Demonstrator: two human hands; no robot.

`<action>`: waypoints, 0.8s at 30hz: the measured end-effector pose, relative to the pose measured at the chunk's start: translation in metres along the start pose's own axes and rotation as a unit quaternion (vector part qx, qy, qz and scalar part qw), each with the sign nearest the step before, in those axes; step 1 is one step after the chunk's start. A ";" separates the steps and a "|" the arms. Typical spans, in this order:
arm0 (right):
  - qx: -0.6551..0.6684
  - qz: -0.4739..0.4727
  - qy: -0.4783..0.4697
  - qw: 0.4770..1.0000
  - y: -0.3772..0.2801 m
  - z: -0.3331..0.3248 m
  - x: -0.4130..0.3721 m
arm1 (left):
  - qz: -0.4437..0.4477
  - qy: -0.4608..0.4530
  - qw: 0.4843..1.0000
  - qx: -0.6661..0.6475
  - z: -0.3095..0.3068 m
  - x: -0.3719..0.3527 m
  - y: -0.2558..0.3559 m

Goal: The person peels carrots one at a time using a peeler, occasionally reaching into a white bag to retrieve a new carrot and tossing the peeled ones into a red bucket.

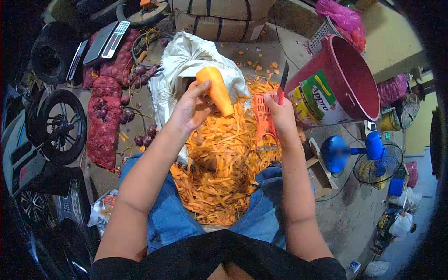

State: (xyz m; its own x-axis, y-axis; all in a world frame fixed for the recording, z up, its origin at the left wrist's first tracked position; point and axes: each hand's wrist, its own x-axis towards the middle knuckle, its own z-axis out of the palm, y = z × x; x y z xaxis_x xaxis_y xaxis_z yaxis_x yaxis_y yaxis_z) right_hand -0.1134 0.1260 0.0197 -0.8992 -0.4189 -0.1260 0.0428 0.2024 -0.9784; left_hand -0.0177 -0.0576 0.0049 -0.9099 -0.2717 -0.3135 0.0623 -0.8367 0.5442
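The heap of orange peelings [210, 186] lies on the floor between the two jeans-clad legs and serves as the landmark. Above its far part, the left hand [192, 106] holds a peeled carrot [215, 91], fingers clamped round its side; the thick end tilts up and away, the narrow end down towards the peelings. Over the heap's right side, the right hand [280, 112] has its fingers closed on a red handle [280, 95], with a dark blade [285, 74] pointing away just beyond it. A red slotted plastic piece [265, 119] is at that hand's left side; whether the fingers also grip it is unclear.

Right of the heap and farther off, a red bucket [322, 56] leans with its mouth to the right. Its green and yellow label [318, 97] reads "Appro"; the smaller lettering is too unclear to read. Nearer, on the same side, are an open cardboard box [323, 181] and a blue fan [335, 154].

Beyond the heap lie a white sack [186, 51] and scattered orange slices [273, 65]. Well to its left are a red net sack of onions [103, 126], a scale [100, 44] with a keypad, and a black wheel [62, 126].
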 end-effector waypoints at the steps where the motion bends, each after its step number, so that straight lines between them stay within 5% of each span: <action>1: 0.006 -0.005 0.006 1.000 0.000 -0.001 0.000 | 0.004 0.001 1.000 0.026 0.001 -0.001 -0.001; 11: 0.056 0.026 0.034 0.998 -0.001 -0.007 0.000 | 0.042 -0.006 0.994 0.101 0.017 -0.012 -0.008; 14: 0.095 0.063 0.029 0.993 0.005 -0.004 0.002 | -0.012 0.000 1.000 0.022 0.010 -0.009 -0.013; 16: 0.199 0.108 0.035 0.973 0.007 0.005 0.001 | -0.084 -0.074 0.976 -0.188 0.011 -0.016 -0.013; 19: 0.359 0.156 0.069 0.918 0.029 0.026 -0.001 | -0.061 -0.060 0.974 -0.211 0.017 -0.021 -0.019; 24: 0.436 0.220 0.090 0.868 0.034 0.030 0.001 | -0.066 -0.041 0.974 -0.213 0.017 -0.030 -0.027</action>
State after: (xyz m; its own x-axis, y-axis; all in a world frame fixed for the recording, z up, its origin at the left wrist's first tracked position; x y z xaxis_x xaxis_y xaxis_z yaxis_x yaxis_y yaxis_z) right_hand -0.1000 0.1061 -0.0185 -0.7623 -0.3097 -0.5682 0.6420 -0.4727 -0.6036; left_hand 0.0006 -0.0193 0.0130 -0.9499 -0.1249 -0.2864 0.0917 -0.9877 0.1268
